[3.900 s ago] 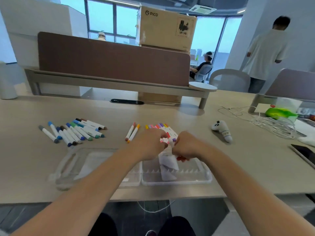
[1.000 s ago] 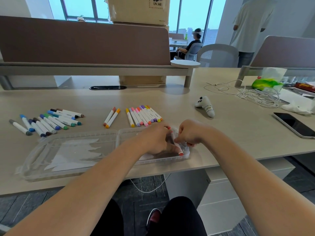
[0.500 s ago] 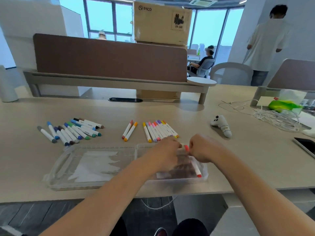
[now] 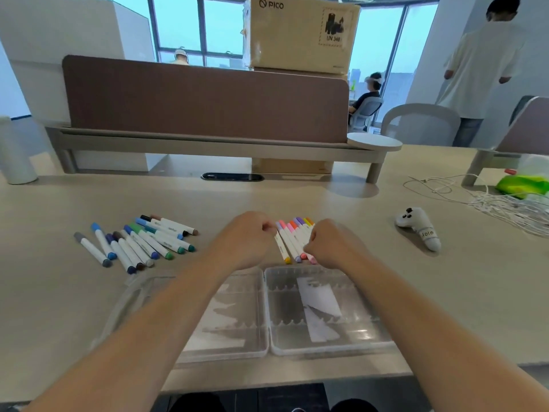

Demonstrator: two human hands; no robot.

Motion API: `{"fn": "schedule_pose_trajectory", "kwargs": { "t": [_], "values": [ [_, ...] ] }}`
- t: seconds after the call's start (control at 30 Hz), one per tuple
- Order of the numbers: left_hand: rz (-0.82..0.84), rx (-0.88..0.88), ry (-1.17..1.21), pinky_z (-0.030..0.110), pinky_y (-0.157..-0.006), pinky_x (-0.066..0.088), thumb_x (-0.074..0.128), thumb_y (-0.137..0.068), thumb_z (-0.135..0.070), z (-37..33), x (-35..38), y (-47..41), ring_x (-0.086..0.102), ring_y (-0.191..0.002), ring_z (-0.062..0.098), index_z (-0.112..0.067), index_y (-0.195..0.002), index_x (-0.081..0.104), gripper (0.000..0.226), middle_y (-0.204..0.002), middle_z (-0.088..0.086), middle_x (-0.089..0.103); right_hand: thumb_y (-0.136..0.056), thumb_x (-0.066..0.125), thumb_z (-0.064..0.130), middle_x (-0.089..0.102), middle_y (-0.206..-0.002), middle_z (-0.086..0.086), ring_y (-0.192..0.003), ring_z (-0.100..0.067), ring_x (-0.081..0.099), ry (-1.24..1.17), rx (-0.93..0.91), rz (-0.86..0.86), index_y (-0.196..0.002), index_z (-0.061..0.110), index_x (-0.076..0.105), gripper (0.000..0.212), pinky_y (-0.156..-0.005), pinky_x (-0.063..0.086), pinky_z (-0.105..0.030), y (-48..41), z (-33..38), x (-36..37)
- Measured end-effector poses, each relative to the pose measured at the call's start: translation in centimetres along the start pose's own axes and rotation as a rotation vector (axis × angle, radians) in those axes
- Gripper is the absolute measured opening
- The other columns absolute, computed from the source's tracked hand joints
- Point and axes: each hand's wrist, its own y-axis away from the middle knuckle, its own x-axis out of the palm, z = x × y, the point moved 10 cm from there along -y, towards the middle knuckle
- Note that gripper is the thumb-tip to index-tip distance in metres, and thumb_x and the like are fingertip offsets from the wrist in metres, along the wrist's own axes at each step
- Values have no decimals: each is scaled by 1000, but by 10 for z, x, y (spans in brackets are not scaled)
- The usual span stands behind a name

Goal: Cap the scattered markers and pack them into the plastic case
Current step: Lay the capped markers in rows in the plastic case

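Observation:
A row of warm-coloured markers (image 4: 292,240) lies just beyond the open clear plastic case (image 4: 329,346). My left hand (image 4: 248,237) is curled at the row's left side, fingertips pinching the top end of the yellow-tipped marker (image 4: 282,248). On the right side of the row my right hand (image 4: 334,243) is curled over the lower parts of the pink markers. A second group, blue, green and grey markers (image 4: 142,240), lies to the left, all capped. The case's right half holds a white paper insert (image 4: 319,307); my arms hide parts of both halves.
A white game controller (image 4: 419,226) lies to the right, with tangled white cables (image 4: 499,203) and a green object (image 4: 523,184) beyond. A brown desk divider (image 4: 205,99) and cardboard box (image 4: 300,34) stand behind. People are in the background.
Both hands have left the case and moved forward onto the row of warm-coloured markers. The red marker they laid in the case's right half is no longer visible.

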Motion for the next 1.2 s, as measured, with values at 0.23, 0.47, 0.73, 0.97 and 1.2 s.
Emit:
{"fn": "schedule_pose_trajectory", "kwargs": {
  "t": [0.23, 0.47, 0.73, 0.97, 1.2],
  "values": [
    [23, -8, 57, 33, -67, 51, 45, -100, -17, 6, 1, -15, 61, -86, 20, -10, -102, 66, 23, -99, 8, 67, -89, 62, 14, 59, -79, -3, -75, -19, 60, 52, 107, -49, -87, 16, 59, 4, -57, 41, -27, -22, -1, -8],
    [20, 7, 79, 29, -71, 49, 45, -102, -23, -4, 9, -24, 62, -89, 19, -13, -99, 67, 24, -98, 5, 67, -87, 63, 15, 55, -72, -4, -62, -15, 51, 89, 144, 67, -77, 15, 52, 15, -49, 35, -25, -29, -3, 3],
    [14, 8, 62, 36, -83, 51, 43, -101, -18, 0, 15, -25, 62, -93, 23, -8, -98, 69, 27, -99, 10, 67, -93, 59, 10, 33, -69, 1, -85, -22, 50, 208, 95, 194, -82, 21, 49, 19, -65, 42, -27, -24, 14, 9],
    [18, 12, 39, 34, -74, 48, 45, -101, -21, -1, 16, -21, 60, -84, 23, -9, -90, 66, 27, -92, 12, 66, -90, 61, 12, 50, -73, -2, -70, -18, 54, 202, 81, 169, -93, 15, 56, 7, -62, 43, -28, -18, 15, 1],
    [35, 86, -54, 39, -88, 45, 49, -96, -19, -41, 35, 4, 60, -85, 23, -12, -82, 66, 23, -87, 4, 66, -75, 64, 14, 66, -67, -11, -55, -25, 56, 25, 84, 192, -72, 9, 61, 7, -55, 43, -26, 25, -19, -18]
  ]
}}
